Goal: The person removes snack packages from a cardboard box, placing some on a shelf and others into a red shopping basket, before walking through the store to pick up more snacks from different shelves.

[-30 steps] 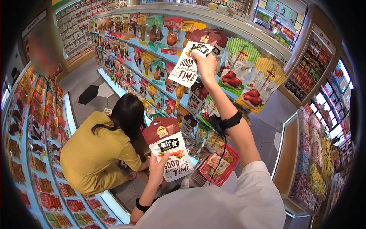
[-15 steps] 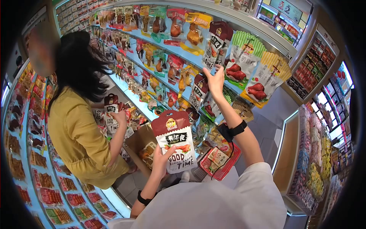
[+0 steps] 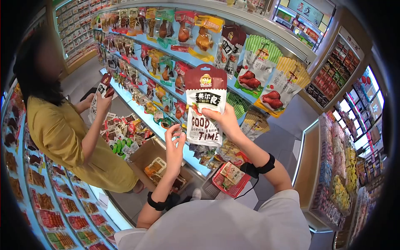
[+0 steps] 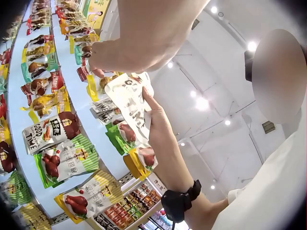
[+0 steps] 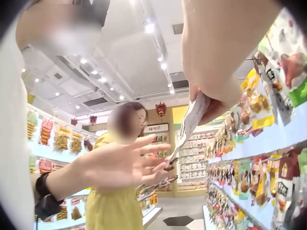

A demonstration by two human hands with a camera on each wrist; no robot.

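Observation:
My right hand [image 3: 225,123] pinches a white and maroon snack bag [image 3: 204,100] printed "GOOD TIME", thumb across its front. The bag is upright in front of the shelf. Just left of its lower edge is my left hand [image 3: 175,148], holding nothing, its fingers loosely bent. From the right wrist, the left palm [image 5: 124,165] shows with fingers spread beside the edge of the bag [image 5: 189,122]. Similar maroon-topped bags [image 3: 231,46] hang on the shelf behind, next to a green-striped bag [image 3: 255,66] and a yellow-striped bag [image 3: 287,85].
A person in a yellow dress [image 3: 71,137] stands at left holding a similar bag [image 3: 100,96]. On the floor are an open cardboard box [image 3: 146,148] of packs and a red basket [image 3: 233,183]. Another lit shelf [image 3: 58,200] runs along the lower left.
The right hand first let go of one bag at the upper rack. The bag from my left hand is now in my right, farther forward. The person in yellow has risen from a crouch.

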